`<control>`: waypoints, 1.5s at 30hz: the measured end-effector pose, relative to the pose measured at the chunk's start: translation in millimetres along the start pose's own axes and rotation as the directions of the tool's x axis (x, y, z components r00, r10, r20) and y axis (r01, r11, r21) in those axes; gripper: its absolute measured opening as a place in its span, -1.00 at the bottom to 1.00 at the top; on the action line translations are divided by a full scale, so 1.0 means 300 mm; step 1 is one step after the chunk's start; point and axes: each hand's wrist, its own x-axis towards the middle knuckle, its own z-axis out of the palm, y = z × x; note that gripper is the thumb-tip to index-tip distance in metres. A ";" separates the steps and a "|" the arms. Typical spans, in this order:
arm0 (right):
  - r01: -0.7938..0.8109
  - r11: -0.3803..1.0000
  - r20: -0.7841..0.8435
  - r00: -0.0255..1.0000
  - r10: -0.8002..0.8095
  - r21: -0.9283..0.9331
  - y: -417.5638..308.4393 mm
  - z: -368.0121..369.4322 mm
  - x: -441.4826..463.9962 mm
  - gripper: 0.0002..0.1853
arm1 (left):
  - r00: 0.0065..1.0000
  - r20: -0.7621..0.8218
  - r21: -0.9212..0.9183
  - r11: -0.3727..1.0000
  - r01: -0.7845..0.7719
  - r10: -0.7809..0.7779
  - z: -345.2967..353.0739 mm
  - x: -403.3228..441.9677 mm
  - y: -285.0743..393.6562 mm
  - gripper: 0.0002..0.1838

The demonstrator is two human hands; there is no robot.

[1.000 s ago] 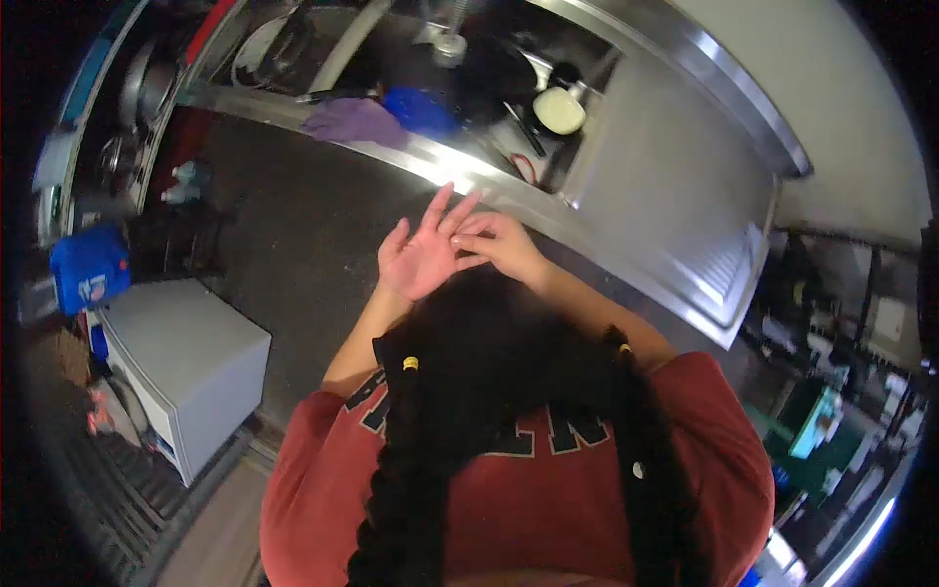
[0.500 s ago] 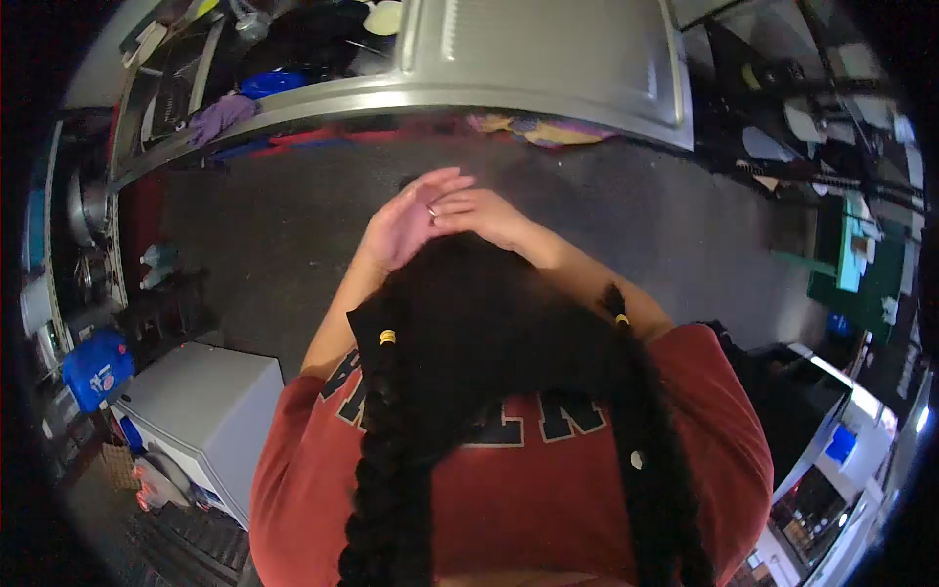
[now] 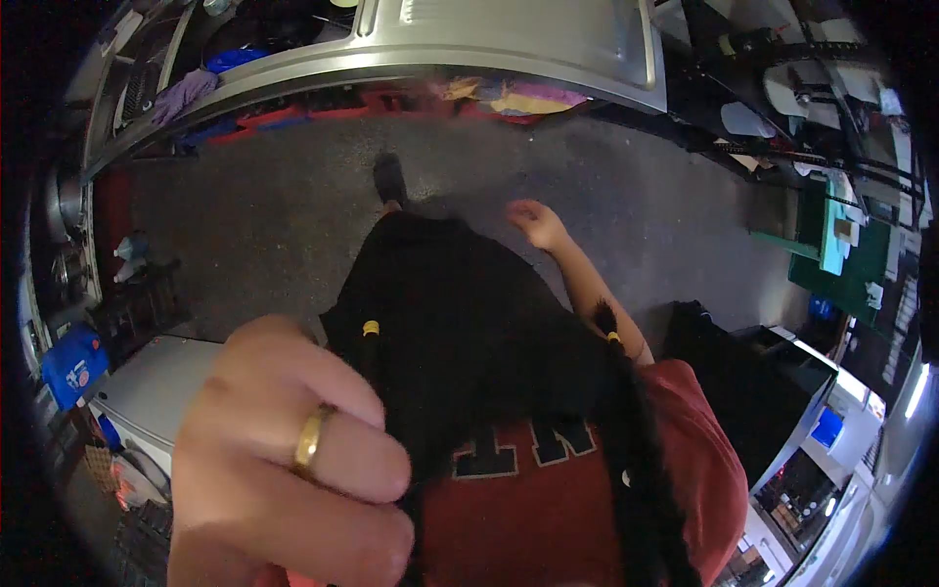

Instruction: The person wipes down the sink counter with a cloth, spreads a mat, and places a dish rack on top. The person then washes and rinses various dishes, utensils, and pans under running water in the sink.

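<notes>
My left hand [image 3: 284, 450] is raised very close to the camera and fills the lower left, its fingers curled inward. A gold ring [image 3: 311, 438] sits on one finger. The palm side and anything within the curled fingers are hidden. My right hand [image 3: 538, 225] hangs low in front of my body over the dark floor [image 3: 626, 196], its fingers loosely bent and nothing seen in them. Near it lies the black cloth [image 3: 450, 303] over my lower body, and below that my red shirt [image 3: 548, 519].
A steel counter with a drainboard [image 3: 509, 44] runs along the front, with a purple cloth [image 3: 186, 95] at its left. To the left stand a white appliance [image 3: 147, 391] and a blue bag [image 3: 74, 367]. A rack with dishes [image 3: 782, 93] and a green table [image 3: 836, 230] are on the right.
My hands were together in front of me and have parted. My left hand has come up close to the camera; my right has dropped to the right. The view has shifted, showing a shoe.
</notes>
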 end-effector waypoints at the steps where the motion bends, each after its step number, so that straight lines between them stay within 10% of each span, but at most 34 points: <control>1: 0.020 0.991 -0.049 0.998 -0.026 -0.130 0.066 0.005 0.023 -0.56 | 1.000 0.009 -0.072 0.997 0.029 -0.028 -0.013 0.008 0.008 -0.47; 2: 0.035 0.965 -0.096 0.993 -0.062 -0.259 0.133 -0.001 0.057 -0.55 | 0.998 0.022 -0.142 0.988 0.055 -0.052 -0.034 0.021 0.014 -0.03; 3: 0.034 0.965 -0.095 0.994 -0.061 -0.260 0.192 -0.023 0.095 -0.55 | 0.998 0.021 -0.142 0.988 0.055 -0.053 -0.081 0.043 0.025 -0.03; 5: 0.068 0.995 0.049 0.996 -0.072 0.069 0.257 -0.072 0.187 -0.55 | 0.789 0.506 -0.359 0.747 0.559 -0.347 -0.211 0.068 0.048 -0.08; 9: -0.195 0.796 -0.101 0.947 0.304 0.573 0.112 -0.135 0.364 -0.60 | 0.751 0.460 -0.445 0.610 0.656 -0.474 -0.282 0.021 0.081 -0.17; 10: -0.180 0.741 -0.117 0.937 0.329 0.647 0.103 -0.156 0.441 -0.59 | 0.603 0.350 -0.155 0.590 0.792 -0.717 -0.311 0.141 0.138 -0.22; 11: -0.228 0.939 -0.185 0.942 0.280 0.259 0.130 -0.193 0.542 -0.60 | 0.435 0.161 0.127 0.456 0.881 -0.886 -0.346 0.223 0.147 -0.27; 12: -0.241 0.954 -0.220 0.955 0.201 -0.176 0.140 -0.210 0.650 -0.62 | 0.570 0.229 0.028 0.591 0.806 -0.789 -0.392 0.209 0.091 -0.31; 14: -0.190 0.950 -0.278 0.953 0.119 -0.246 0.152 -0.193 0.846 -0.68 | 0.972 0.188 -0.328 0.923 0.199 -0.142 -0.498 0.015 -0.270 -0.37; 16: -0.044 0.964 -0.189 0.977 0.096 0.264 0.074 -0.131 0.974 -0.68 | 0.997 0.080 -0.360 0.932 0.042 -0.014 -0.574 -0.088 -0.436 -0.42; 18: 0.099 0.976 -0.125 0.984 -0.125 -0.193 0.161 -0.070 1.218 -0.59 | 0.850 -0.054 -0.198 0.840 0.506 -0.525 -0.653 -0.196 -0.461 -0.58; 21: -0.046 0.939 -0.192 0.974 0.117 0.339 -0.119 0.091 1.232 -0.57 | 0.563 -0.005 -0.157 0.556 0.816 -0.827 -0.774 -0.297 -0.585 -0.70; 26: 0.262 0.855 -0.526 0.850 0.015 0.448 -0.144 0.269 1.493 -0.59 | 0.229 -0.124 0.141 0.211 0.967 -0.966 -0.887 -0.549 -0.775 -0.75; 29: 0.451 0.783 -0.712 0.702 -0.016 0.428 -0.062 0.365 1.563 -0.60 | 0.074 -0.179 -0.115 0.095 0.989 -0.981 -0.965 -0.787 -0.899 -0.73; 30: 0.182 0.942 -0.624 0.781 0.035 0.281 -0.186 0.346 1.387 -0.57 | 0.023 -0.092 0.142 0.010 0.990 -0.995 -0.964 -0.707 -0.949 -0.68; 31: -0.069 0.996 -0.525 0.847 0.084 0.049 -0.342 0.318 1.185 -0.53 | 0.087 -0.051 0.284 0.070 0.956 -0.995 -0.954 -0.708 -0.998 -0.62; 32: 0.097 0.777 -0.491 0.821 0.291 0.622 -0.095 0.461 1.392 -0.55 | 0.155 -0.003 0.417 0.140 0.898 -0.988 -0.939 -0.697 -1.043 -0.55; 38: 0.272 0.689 -0.443 0.893 0.078 0.672 -0.326 0.586 0.573 -0.60 | 0.626 0.019 0.779 0.404 0.480 -0.780 -0.547 -0.545 -1.167 -0.38; 40: 0.256 0.191 -0.280 0.954 0.108 0.948 -0.376 0.570 0.334 -0.60 | 0.652 0.104 0.770 0.476 0.425 -0.751 -0.427 -0.634 -1.220 -0.41; 42: 0.281 0.205 -0.310 0.942 0.127 0.938 -0.260 0.553 0.228 -0.63 | 0.668 0.184 0.753 0.540 0.376 -0.722 -0.311 -0.665 -1.235 -0.43; 44: 0.334 0.260 -0.403 0.869 0.286 0.906 -0.172 0.537 0.112 -0.68 | 0.415 0.247 0.723 0.452 0.522 -0.875 -0.190 -0.679 -1.192 -0.55; 45: 0.404 0.268 -0.479 0.803 0.354 0.875 -0.111 0.527 0.042 -0.65 | 0.519 0.250 0.747 0.504 0.434 -0.818 -0.113 -0.676 -1.161 -0.67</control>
